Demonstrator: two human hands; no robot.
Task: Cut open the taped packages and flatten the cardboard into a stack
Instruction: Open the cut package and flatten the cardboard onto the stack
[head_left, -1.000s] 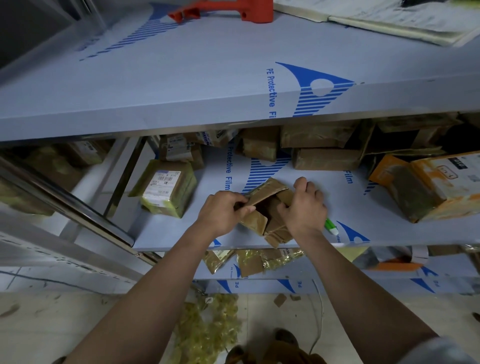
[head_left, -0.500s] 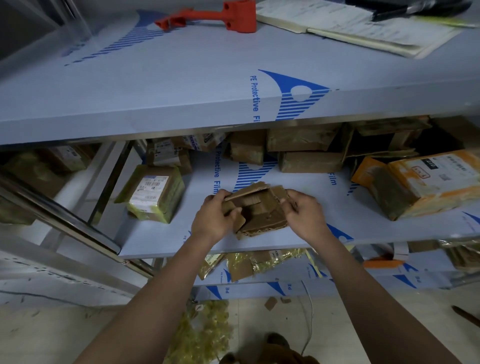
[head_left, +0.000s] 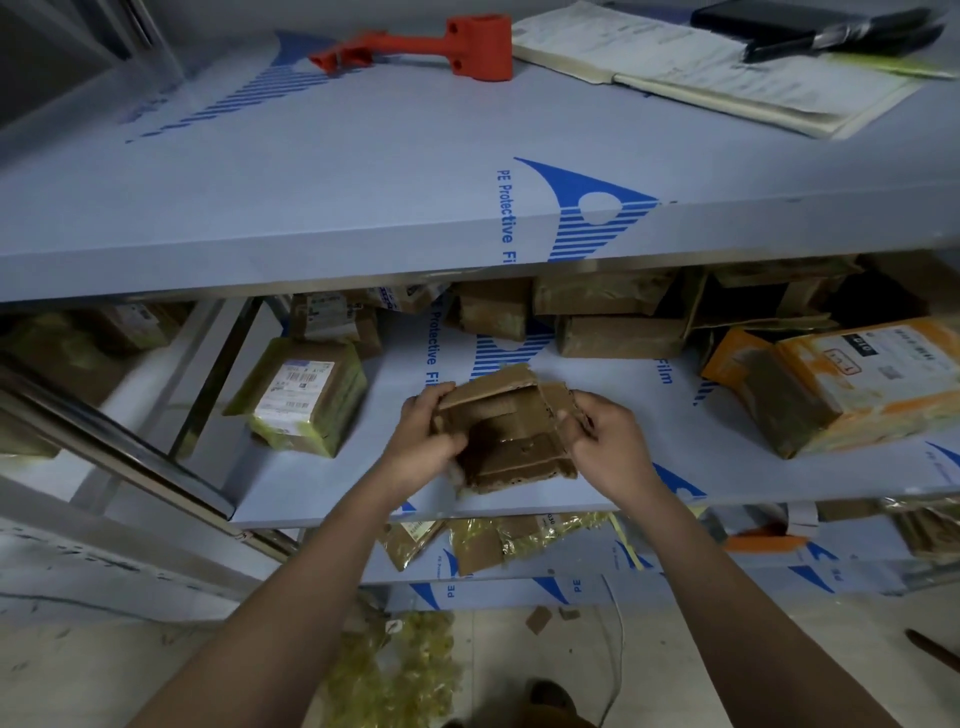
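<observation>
A small brown cardboard box (head_left: 511, 439), opened with its flaps spread, is held just above the front of the middle shelf (head_left: 649, 467). My left hand (head_left: 423, 436) grips its left side, fingers curled over the edge. My right hand (head_left: 605, 439) pinches the right flap. A taped package with a white label (head_left: 304, 397) lies to the left on the same shelf. An orange-and-white taped package (head_left: 852, 382) lies to the right. Brown taped boxes (head_left: 618, 332) stand at the back.
An orange tool (head_left: 441, 47), an open notebook (head_left: 717, 78) and a black object (head_left: 810, 26) lie on the top shelf. Flattened cardboard and yellow tape (head_left: 498, 538) sit on the lower shelf. Crumpled yellow tape (head_left: 410, 670) lies on the floor. A metal rail (head_left: 114, 447) slants at left.
Both hands lifted the box off the shelf surface and pulled its sides apart, so the flaps spread wider. The green-tipped thing by my right wrist is out of sight.
</observation>
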